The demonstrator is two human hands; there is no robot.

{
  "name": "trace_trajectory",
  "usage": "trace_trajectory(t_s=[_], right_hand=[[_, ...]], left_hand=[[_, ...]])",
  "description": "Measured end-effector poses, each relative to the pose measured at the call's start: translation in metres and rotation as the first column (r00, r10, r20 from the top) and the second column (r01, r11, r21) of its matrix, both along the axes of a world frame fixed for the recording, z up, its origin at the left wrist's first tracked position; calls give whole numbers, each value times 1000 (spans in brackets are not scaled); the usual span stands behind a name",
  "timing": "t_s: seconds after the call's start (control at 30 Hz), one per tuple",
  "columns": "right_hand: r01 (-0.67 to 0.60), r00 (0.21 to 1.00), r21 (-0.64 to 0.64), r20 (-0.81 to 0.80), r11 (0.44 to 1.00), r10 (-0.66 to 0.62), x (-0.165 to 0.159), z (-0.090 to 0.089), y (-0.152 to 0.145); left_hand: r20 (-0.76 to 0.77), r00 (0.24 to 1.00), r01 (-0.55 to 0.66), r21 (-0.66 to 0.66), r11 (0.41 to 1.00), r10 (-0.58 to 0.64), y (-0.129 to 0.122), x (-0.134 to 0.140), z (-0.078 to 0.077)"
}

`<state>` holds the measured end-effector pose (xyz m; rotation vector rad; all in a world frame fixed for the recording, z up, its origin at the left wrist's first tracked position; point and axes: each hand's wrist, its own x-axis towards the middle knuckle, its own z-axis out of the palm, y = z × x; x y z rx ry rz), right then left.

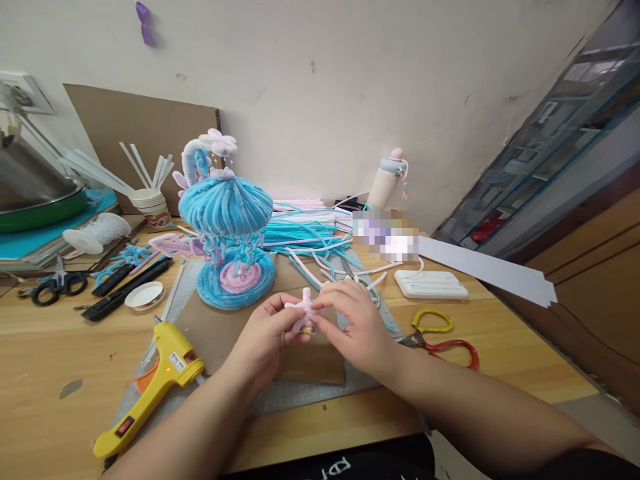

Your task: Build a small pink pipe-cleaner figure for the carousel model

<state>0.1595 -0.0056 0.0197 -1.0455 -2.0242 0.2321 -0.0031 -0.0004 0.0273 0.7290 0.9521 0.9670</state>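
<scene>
Item one: a small pink fuzzy piece (306, 303), with several stubby arms, one pointing up. Held above the brown cardboard sheet (320, 363), between the two hands.

Item two: left hand (270, 333). Closed in a narrow pinch, thumb against the near face of the piece, fingers behind and below; serves as the clamp.

Item three: right hand (355, 320). Thumb and fingertips drawn close together on the right side of the piece; a fine pinch, its exact contact partly hidden.

Handling notes: best kept steady in the left hand, with only the right fingertips working. Light pressure advised, since hard squeezing would likely flatten the fuzz or bend an arm. Turning the piece a little at a time should keep the arms evenly spread.

Nearby: yellow glue gun (173, 350), lying left of the hands; blue fuzzy ornament (227, 207), standing beyond them; scissors (453, 345) with one red and one yellow handle, beside the right forearm; blue, white and pink fuzzy sticks (300, 235), heaped near the wall.
</scene>
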Motion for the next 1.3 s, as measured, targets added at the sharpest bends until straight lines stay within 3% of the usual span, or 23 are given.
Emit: trace_trajectory(t_s=[0.6,0.93,1.17,1.3], right_hand=[[-127,991,-49,-38,991,125,-3,0,0],[-45,998,141,57,989,37,4,-3,2],[80,997,110,-14,991,-79,-1,-6,0],[-32,996,53,-83,998,36,0,-9,3]], left_hand=[[-21,998,-59,27,998,59,0,3,-9],[166,980,-100,-50,994,107,3,1,-8],[159,984,-93,80,992,79,-2,4,-5],[202,977,-64,0,998,62,-1,4,-6]])
